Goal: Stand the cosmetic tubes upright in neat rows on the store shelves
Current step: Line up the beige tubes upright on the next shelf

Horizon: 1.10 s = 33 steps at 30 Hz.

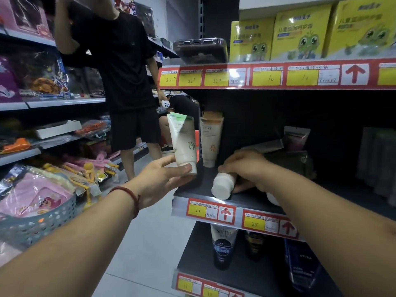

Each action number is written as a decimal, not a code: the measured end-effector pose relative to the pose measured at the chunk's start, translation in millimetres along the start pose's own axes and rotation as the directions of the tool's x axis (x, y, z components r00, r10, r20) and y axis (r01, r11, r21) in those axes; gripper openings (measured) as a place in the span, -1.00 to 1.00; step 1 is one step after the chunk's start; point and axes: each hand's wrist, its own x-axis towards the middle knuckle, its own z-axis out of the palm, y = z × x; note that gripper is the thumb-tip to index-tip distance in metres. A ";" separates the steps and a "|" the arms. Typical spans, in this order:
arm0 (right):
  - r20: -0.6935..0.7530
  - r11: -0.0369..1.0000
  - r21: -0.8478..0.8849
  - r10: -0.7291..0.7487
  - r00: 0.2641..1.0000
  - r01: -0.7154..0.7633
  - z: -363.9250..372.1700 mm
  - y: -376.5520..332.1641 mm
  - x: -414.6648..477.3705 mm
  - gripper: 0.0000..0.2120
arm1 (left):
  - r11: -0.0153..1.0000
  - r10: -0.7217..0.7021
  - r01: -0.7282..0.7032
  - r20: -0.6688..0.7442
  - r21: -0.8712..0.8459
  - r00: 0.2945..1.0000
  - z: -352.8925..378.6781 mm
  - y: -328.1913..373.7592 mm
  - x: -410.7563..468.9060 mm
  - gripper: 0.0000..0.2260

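My left hand (162, 179) holds a white tube with a green top (183, 142) by its cap end, cap down, at the left front corner of the dark middle shelf (192, 187). A white tube with an orange top (211, 138) stands upright just behind it on the shelf. My right hand (248, 168) grips a tube lying on the shelf, its white cap (222, 186) pointing toward me over the front edge; the tube's body is hidden under my hand. Another white cap (272, 199) peeks out below my right forearm.
Yellow frog-print boxes (300, 35) and a phone in a clear case (200, 49) sit on the shelf above. Dark tubes (222, 247) stand on the shelf below. A person in black (122, 71) stands in the aisle at left, beside shelves of packaged goods and a grey basket (36, 224).
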 end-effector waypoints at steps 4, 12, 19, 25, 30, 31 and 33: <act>-0.088 0.990 0.079 -0.105 0.991 0.112 0.8 -6.0 3.6 -0.58 | 0.999 0.010 -0.009 -0.029 0.045 1.000 2.6 -1.6 3.3 -0.57; -0.283 0.967 -0.011 -0.247 0.927 0.254 15.7 -2.1 29.4 -0.40 | 0.996 0.060 -0.054 -0.080 0.075 0.995 -3.6 -10.2 19.8 -0.60; -0.233 0.957 -0.022 -0.286 0.929 0.289 26.3 11.4 55.1 -0.49 | 0.992 0.089 -0.082 -0.071 0.096 0.993 -11.9 -23.7 33.3 -0.61; -0.292 0.956 -0.109 -0.294 0.910 0.274 33.5 14.3 74.3 -0.60 | 0.995 0.075 -0.074 0.009 -0.060 0.997 -21.7 -28.1 39.5 -0.62; -0.303 0.958 -0.095 -0.287 0.909 0.270 37.3 14.8 81.7 -0.63 | 0.987 0.040 -0.031 0.053 -0.158 0.998 -27.2 -26.3 44.5 -0.59; -0.302 0.958 -0.092 -0.286 0.909 0.271 37.7 15.3 82.6 -0.63 | 0.986 0.038 -0.029 0.051 -0.166 0.998 -25.7 -25.1 45.5 -0.60; -0.301 0.958 -0.088 -0.287 0.909 0.273 37.4 15.6 82.5 -0.64 | 0.982 0.032 -0.024 0.044 -0.186 0.998 -21.3 -23.5 47.0 -0.58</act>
